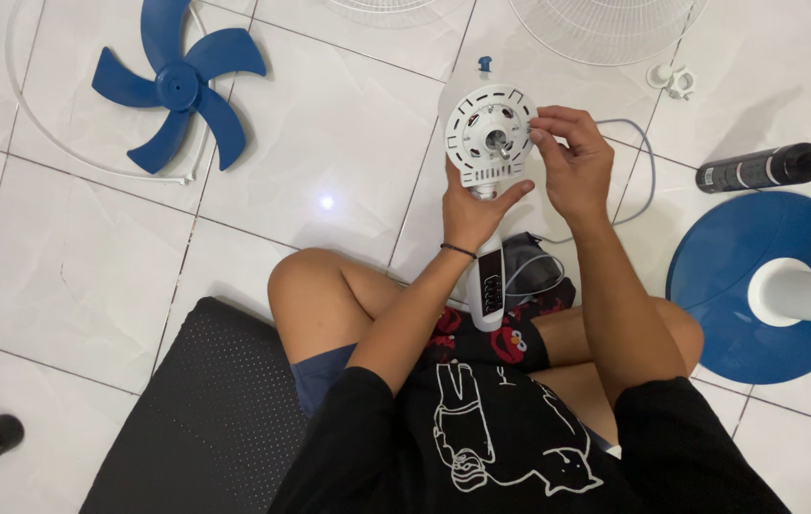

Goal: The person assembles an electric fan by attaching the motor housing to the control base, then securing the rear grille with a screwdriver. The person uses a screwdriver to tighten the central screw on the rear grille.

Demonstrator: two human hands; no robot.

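Two hands are closed on one white fan motor head: left hand beneath, right hand fingers at its rim. One blue blade and one blue base lie apart on the tiled floor.

A black short-sleeved shirt is worn, printed on the chest with a white line drawing of a cartoon figure. Just above the shirt's print, dark shorts patterned with red cartoon faces are seen. A thin black band is worn around the left wrist, above the shorts. Both forearms are left bare.
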